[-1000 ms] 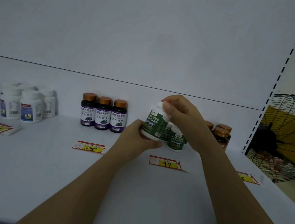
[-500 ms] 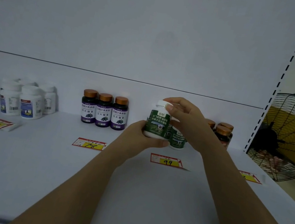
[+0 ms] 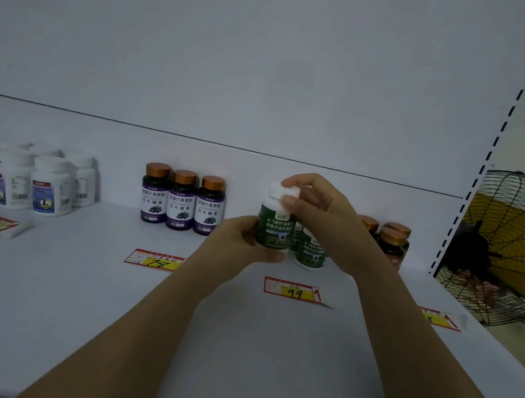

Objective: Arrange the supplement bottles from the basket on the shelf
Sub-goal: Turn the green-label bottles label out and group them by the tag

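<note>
A white bottle with a green label (image 3: 275,228) is held upright just above the white shelf (image 3: 65,287), behind the "99" price tag (image 3: 294,290). My left hand (image 3: 239,243) grips its lower body and my right hand (image 3: 317,215) pinches its white cap from above. Right behind it, another green-label bottle (image 3: 312,252) stands on the shelf, partly hidden by my right wrist. The basket is out of view.
Three purple-label bottles with copper caps (image 3: 181,201) stand to the left. Several white bottles (image 3: 41,182) stand further left. Brown bottles with copper caps (image 3: 391,243) stand to the right. Price tags lie along the shelf. A black wire fan (image 3: 519,255) stands beyond the shelf's right end.
The green-label bottle has gone from tilted to upright between my hands and sits slightly lower, near the shelf. Both hands keep their grip.
</note>
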Available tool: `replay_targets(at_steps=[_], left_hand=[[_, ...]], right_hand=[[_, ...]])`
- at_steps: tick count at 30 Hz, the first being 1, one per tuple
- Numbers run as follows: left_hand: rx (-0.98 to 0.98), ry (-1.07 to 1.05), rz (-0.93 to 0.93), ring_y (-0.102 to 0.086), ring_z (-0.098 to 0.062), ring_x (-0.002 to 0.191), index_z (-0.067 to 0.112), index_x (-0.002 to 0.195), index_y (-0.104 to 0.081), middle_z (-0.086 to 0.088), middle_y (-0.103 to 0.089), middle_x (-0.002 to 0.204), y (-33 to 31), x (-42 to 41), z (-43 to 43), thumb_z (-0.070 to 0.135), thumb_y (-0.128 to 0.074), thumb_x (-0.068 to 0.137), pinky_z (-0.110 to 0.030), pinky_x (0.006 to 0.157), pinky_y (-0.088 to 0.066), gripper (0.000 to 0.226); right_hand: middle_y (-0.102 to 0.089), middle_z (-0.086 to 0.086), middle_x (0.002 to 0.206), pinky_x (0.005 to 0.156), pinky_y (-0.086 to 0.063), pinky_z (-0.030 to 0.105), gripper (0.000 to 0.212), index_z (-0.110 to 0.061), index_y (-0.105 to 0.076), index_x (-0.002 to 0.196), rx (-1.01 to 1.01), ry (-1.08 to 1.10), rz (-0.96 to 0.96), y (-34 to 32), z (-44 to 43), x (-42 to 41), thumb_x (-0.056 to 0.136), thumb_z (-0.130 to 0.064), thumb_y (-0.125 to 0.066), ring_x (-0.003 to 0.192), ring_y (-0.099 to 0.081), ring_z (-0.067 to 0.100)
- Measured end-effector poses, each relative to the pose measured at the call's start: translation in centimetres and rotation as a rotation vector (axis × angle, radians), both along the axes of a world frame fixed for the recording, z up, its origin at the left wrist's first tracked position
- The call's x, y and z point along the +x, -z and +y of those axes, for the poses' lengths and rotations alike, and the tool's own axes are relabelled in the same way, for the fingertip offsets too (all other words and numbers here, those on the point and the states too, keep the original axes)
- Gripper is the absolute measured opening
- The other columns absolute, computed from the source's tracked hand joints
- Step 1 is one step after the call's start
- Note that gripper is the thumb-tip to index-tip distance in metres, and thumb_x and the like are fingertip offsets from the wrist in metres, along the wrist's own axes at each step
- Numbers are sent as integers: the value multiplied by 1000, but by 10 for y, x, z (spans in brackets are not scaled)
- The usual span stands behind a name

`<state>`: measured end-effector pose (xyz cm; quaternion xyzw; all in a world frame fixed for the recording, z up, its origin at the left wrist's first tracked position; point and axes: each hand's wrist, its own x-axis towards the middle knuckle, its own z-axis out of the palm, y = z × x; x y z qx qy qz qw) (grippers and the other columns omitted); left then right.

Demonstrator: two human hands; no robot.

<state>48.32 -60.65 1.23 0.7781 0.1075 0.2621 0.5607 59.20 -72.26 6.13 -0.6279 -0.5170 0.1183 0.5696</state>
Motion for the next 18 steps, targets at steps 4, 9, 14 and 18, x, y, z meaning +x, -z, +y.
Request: replay_targets(at_steps=[4,9,14,18], left_hand=[[66,-182,-211,-56,-14,109,18,116,-54,5,-60,115,1,2,9,-4,-76,70,-19,86,-48,55],[190,-378,-312,-49,-9,101,21,113,-53,12,-52,104,-3,0,5,-3,-73,75,0,62,-40,50],[205,-383,-331,-49,-8,101,19,118,-54,13,-53,105,-4,-1,6,-1,-73,76,-2,65,-39,51],[144,-222,-287,-58,-5,101,21,113,-55,12,-61,108,-8,-3,5,2,-79,69,-8,77,-48,53]], right_hand=[[-63,-2,120,89,-52,21,56,-17,-47,124,13,-125,-58,-3,-1,-11,78,4,-71,113,-59,6],[-56,5,123,101,-48,35,52,-10,-52,119,-2,-116,-284,-1,4,-23,75,8,-72,118,-53,19],[-57,4,121,99,-49,29,49,-11,-54,116,-2,-109,-304,0,5,-22,74,6,-73,115,-54,15],[-62,-4,122,92,-49,17,49,-11,-55,125,50,-108,-141,-7,-2,-17,79,1,-70,111,-59,2]])
